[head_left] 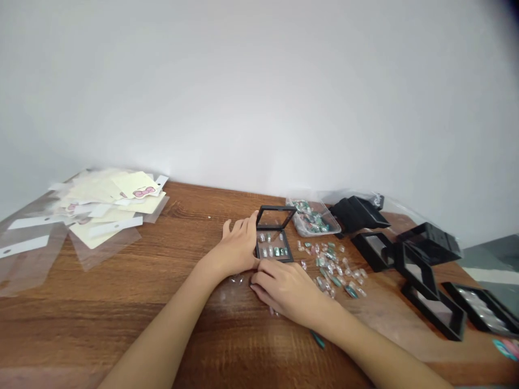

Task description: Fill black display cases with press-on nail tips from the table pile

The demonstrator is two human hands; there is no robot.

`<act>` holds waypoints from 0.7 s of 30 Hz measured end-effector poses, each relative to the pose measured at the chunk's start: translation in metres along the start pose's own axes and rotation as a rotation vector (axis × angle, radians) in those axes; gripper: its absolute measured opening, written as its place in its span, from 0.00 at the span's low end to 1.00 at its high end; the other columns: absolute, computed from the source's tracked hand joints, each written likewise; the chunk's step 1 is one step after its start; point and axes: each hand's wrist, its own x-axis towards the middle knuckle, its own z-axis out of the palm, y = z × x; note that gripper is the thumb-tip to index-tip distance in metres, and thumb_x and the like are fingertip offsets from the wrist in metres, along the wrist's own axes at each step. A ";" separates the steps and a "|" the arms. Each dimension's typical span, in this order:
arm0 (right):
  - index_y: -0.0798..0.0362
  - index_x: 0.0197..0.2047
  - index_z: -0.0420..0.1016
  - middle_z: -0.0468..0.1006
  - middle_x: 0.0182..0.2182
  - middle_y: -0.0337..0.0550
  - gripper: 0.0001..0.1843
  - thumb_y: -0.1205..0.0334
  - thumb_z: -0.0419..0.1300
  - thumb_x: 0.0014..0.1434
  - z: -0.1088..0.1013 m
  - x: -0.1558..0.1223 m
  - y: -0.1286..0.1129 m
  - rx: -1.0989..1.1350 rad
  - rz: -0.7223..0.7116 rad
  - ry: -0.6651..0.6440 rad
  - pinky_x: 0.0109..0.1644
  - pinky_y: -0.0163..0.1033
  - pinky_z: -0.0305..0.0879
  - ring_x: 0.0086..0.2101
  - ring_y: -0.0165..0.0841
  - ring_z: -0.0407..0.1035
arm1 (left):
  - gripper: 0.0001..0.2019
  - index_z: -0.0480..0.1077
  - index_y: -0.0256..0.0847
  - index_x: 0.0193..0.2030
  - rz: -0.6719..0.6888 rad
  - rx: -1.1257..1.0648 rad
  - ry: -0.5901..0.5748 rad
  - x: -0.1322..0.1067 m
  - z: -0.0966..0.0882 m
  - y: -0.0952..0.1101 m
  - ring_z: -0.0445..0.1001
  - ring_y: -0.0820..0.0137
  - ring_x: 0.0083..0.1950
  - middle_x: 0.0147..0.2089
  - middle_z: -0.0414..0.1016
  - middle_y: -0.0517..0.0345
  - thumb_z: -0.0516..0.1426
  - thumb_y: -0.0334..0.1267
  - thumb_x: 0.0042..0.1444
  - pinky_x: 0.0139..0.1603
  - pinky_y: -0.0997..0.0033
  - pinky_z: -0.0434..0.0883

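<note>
A small black hinged display box [274, 236] lies open on the wooden table [162, 292], with several press-on nails laid on its lower panel. My left hand [238, 246] rests against the box's left edge, fingers stretched out along it. My right hand [284, 289] lies palm down just in front of the box, fingers curled onto the table; what is under them is hidden. A scatter of loose green and clear nails [334, 267] lies to the right of my right hand.
A clear tray of nails [314, 217] stands behind the scatter. Several black display boxes [409, 254] crowd the right side. A pile of cream cards and clear sleeves [101, 208] covers the far left. A white wall runs behind the table.
</note>
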 end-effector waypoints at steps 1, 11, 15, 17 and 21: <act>0.51 0.37 0.73 0.77 0.37 0.41 0.07 0.63 0.56 0.66 0.000 -0.001 -0.001 -0.016 -0.010 0.013 0.29 0.36 0.57 0.33 0.31 0.71 | 0.55 0.22 0.41 0.73 0.000 -0.003 0.002 0.000 0.000 0.000 0.51 0.49 0.72 0.71 0.52 0.37 0.58 0.44 0.48 0.69 0.38 0.39; 0.51 0.31 0.71 0.74 0.28 0.38 0.13 0.66 0.52 0.67 -0.003 -0.007 0.000 0.025 -0.044 0.163 0.28 0.37 0.55 0.27 0.29 0.65 | 0.56 0.23 0.45 0.73 0.002 0.009 -0.007 -0.001 0.000 0.000 0.48 0.48 0.74 0.73 0.49 0.40 0.60 0.51 0.51 0.69 0.41 0.38; 0.52 0.30 0.71 0.74 0.29 0.38 0.13 0.67 0.53 0.67 0.007 -0.006 -0.003 0.003 -0.055 0.123 0.27 0.38 0.51 0.29 0.29 0.66 | 0.55 0.24 0.45 0.73 0.009 0.017 0.011 -0.001 0.002 -0.002 0.47 0.50 0.74 0.74 0.47 0.40 0.59 0.54 0.52 0.70 0.42 0.39; 0.51 0.33 0.73 0.75 0.31 0.38 0.11 0.64 0.54 0.68 0.008 -0.006 -0.003 0.023 -0.070 0.094 0.28 0.38 0.52 0.31 0.30 0.68 | 0.53 0.27 0.46 0.73 0.012 0.021 0.015 -0.001 0.002 -0.002 0.48 0.50 0.74 0.74 0.48 0.42 0.59 0.54 0.52 0.70 0.44 0.40; 0.50 0.42 0.75 0.77 0.35 0.39 0.10 0.55 0.56 0.67 0.001 -0.009 0.003 0.123 -0.054 0.013 0.32 0.38 0.58 0.34 0.32 0.70 | 0.51 0.31 0.47 0.74 0.017 0.004 0.028 -0.002 0.001 -0.001 0.49 0.51 0.73 0.73 0.50 0.43 0.59 0.55 0.52 0.69 0.44 0.42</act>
